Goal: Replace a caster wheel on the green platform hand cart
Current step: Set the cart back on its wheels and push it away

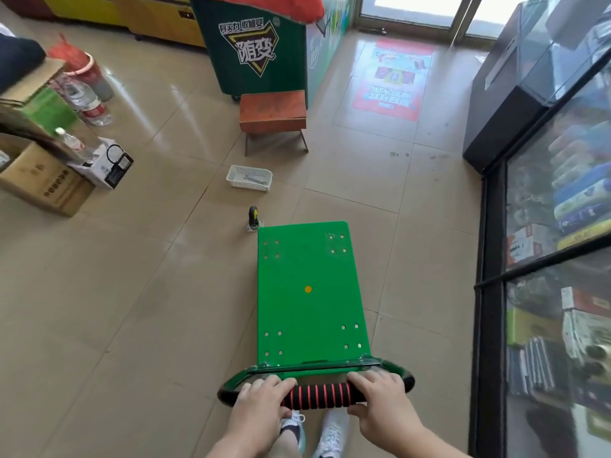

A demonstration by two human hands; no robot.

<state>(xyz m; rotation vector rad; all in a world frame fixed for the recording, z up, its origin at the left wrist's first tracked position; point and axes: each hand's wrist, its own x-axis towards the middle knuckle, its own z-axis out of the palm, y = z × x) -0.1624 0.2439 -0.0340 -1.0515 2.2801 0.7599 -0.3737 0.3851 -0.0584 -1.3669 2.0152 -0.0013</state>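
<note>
Tan floor tiles (132,292) run through a small shop. At far left sit cardboard boxes (43,186) and water bottles (89,104), well clear of the work. Nearer the middle a white basket (231,175) holds a wrench (254,180), with a low stool (272,110) behind it. A loose wheel (254,218) stands on the floor just beside the far left corner of the cart (310,309), so the swap looks unfinished; whether it is the old or the new one I cannot tell. The cart sits deck up. The left hand (261,396) and the right hand (380,396) both grip the striped handle (319,395). The cart probably needs tipping over, and a glass cabinet (545,226) crowds its right side.
</note>
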